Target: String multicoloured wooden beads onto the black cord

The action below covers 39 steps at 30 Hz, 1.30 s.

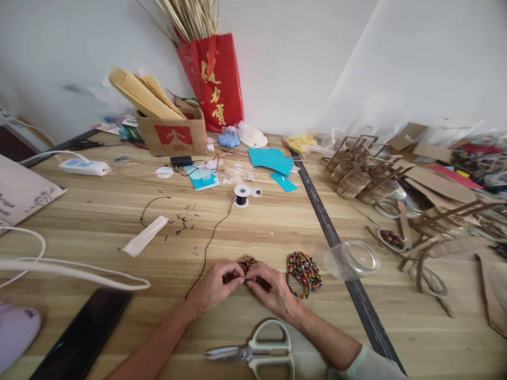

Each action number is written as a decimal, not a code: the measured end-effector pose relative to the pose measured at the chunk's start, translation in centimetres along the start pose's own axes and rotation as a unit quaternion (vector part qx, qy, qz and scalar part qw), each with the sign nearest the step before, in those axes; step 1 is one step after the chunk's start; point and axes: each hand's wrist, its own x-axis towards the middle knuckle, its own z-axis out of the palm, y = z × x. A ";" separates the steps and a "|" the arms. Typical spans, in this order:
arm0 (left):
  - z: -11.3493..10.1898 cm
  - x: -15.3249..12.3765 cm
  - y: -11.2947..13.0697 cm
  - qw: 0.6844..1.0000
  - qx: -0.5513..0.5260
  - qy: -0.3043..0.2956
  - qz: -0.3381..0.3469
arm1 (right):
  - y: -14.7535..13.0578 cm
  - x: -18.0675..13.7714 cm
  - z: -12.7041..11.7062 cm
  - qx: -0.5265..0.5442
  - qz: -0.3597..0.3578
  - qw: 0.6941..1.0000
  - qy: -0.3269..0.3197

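Have left hand [217,285] and right hand [273,287] nearly meeting toward the front edge of the worktop [253,232], pinching between narrowed fingertips a small dark thing [246,280]; cannot make out more. Just beyond, see a cluster of coloured beads [246,259], partly hidden by the hands. Find a heap of beaded loops [304,269] to the right, then a clear tub [366,253] overlapping the black strip [317,206] running from back edge toward front.

Nearer the front edge, between the forearms, note pale-handled scissors [257,351], lying with blades toward the left edge. Beside the left forearm, meet a black phone [83,332] and a white cable [79,266], crowding that side. Trace a black cord [206,253] from a spool [241,196] down to the left wrist. Left of the cord, spot scattered black offcuts [184,221] and a white paper strip [146,236].

Along the back edge, see a cardboard box [146,134], an upright red bag [232,84] and blue sheets [271,160]; toward the right edge, small slatted baskets [346,184] and a bowl [380,240] of brown pieces.
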 end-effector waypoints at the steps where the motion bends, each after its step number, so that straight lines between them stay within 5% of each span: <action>1: 0.0 0.0 0.0 1.000 0.001 -0.001 0.000 | 0.0 0.0 0.0 0.000 0.002 1.000 -0.001; 39: -0.1 0.3 0.0 1.000 -0.022 0.017 -0.012 | 0.2 -0.1 0.0 -0.010 -0.008 1.000 0.019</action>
